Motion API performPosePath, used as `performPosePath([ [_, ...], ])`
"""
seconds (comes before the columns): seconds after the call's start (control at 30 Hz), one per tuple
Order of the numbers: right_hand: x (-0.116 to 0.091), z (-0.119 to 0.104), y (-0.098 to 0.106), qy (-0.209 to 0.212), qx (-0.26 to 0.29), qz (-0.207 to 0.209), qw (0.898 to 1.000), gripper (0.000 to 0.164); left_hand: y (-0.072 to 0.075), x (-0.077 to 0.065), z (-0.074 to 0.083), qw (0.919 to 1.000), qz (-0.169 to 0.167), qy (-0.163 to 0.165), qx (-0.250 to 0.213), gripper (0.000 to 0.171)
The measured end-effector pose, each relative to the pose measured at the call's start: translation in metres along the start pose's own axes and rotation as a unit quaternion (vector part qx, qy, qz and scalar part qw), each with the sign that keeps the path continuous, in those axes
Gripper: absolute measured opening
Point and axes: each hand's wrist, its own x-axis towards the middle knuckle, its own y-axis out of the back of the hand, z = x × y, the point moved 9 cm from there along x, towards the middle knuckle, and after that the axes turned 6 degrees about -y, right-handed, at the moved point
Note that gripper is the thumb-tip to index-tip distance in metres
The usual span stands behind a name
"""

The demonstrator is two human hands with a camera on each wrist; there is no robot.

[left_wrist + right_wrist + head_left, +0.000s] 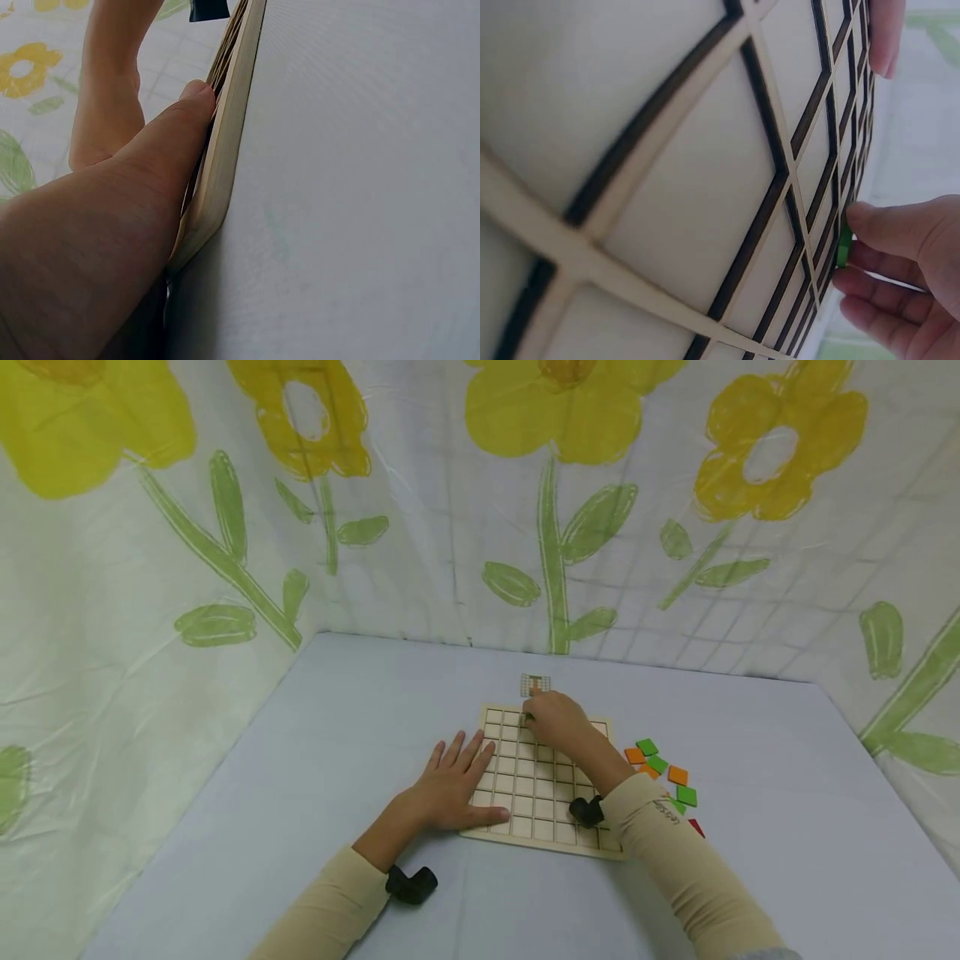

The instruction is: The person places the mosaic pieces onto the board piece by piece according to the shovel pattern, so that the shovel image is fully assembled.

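Note:
A square wooden grid board (525, 789) lies on the table, divided by thin raised strips into cells. My left hand (453, 785) rests on its left edge with the fingers spread; in the left wrist view the thumb (169, 131) lies along the board's wooden rim (225, 165). Over the far part of the board, my right hand (558, 720) pinches a green square tile (844, 246) between thumb and fingers. The tile stands on edge at the grid, as the right wrist view shows. Whether it sits inside a cell I cannot tell.
Right of the board lie several loose tiles, among them a green tile (686, 795), an orange tile (678, 774) and a partly hidden red tile (697, 827). A small pattern card (535, 684) lies beyond the far edge. A flowered curtain (420, 527) hangs behind the table.

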Motion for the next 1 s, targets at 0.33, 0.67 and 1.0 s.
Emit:
performPosePath([
  [0.33, -0.0028, -0.003, 0.001, -0.006, 0.014, -0.006, 1.0, 0.007, -0.0006, 0.0007, -0.0005, 1.0, 0.005, 0.002, 0.004, 0.109],
  [0.67, 0.0007, -0.0034, -0.0023, 0.002, 0.01, 0.005, 1.0, 0.007, 0.0012, -0.0001, 0.0015, 1.0, 0.007, -0.004, 0.004, 0.108],
  [1.0, -0.0005, -0.0049, -0.004, 0.009, -0.001, 0.011, 1.0, 0.01, 0.0016, -0.0005, 0.0014, 0.9999, 0.011, -0.009, 0.008, 0.107],
])
